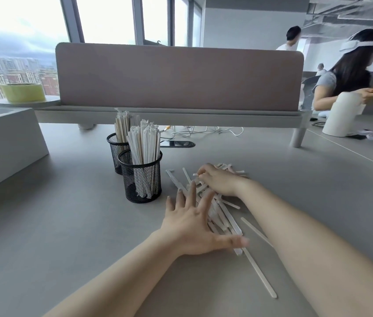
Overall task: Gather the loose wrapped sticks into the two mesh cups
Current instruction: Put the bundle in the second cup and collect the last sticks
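1. Right now both hands are on the pile of loose wrapped sticks, centre-right of the frame, lying on the grey table.
2. Left hand lies flat, fingers spread apart, palm down on the pile's left edge, thumb stretched toward the lower end. It grips nothing; it looks like a corralling press to stop sticks sliding away.
3. Right hand sits at the pile's upper end, fingers curled together over the stick tips. Probably pinching a few, but the fingertips are partly hidden, so I cannot tell if anything is clamped.
4. Judged purpose: the two hands bracket the heap from opposite ends to square the sticks into a bundle that can be lifted in one go.
5. Two strays lie outside the bracket: one long stick toward the lower right and another just beside the right forearm.
6. Near mesh cup, left of centre, is already packed with upright sticks; far mesh cup stands touching or just behind it, also holding sticks.
7. Cups stand just left of the pile, so the carry is short. The near one looks close to full; the far one may have more room.
8. Task is partway done: the heap is not yet cupped.
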Motion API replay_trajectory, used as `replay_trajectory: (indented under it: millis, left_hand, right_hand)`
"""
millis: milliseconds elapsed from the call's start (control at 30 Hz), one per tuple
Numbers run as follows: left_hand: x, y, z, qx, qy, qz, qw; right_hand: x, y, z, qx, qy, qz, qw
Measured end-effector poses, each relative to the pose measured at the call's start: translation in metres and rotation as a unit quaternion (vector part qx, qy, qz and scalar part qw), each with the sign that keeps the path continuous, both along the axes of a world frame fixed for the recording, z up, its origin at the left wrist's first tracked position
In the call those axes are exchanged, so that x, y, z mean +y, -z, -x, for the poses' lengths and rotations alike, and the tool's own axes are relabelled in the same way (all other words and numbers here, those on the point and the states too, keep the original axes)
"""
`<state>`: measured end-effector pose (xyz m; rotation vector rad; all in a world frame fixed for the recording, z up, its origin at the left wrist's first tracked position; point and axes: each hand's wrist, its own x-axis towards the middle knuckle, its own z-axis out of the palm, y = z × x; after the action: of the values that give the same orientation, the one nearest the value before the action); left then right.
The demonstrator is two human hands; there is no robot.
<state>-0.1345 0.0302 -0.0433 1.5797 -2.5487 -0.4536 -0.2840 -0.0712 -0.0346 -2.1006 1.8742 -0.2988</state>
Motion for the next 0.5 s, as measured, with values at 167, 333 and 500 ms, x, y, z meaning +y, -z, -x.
replay_trajectory:
  millis: [167, 333, 500]
  left_hand:
    - [-0.004, 0.004, 0.004, -0.005, -0.018, 0.012, 1.0]
    - [-0.015, 0.006, 0.0, 0.037, -0.043, 0.055, 0.997]
    - [-0.021, 0.01, 0.0, 0.045, -0.049, 0.08, 0.995]
  right_hand:
    - [0.001, -0.004, 0.002, 0.09, 0.008, 0.025, 0.996]
    - [0.013, -0.01, 0.011, 0.072, 0.015, 0.041, 0.996]
    - [0.034, -0.007, 0.017, 0.045, 0.006, 0.024, 0.999]
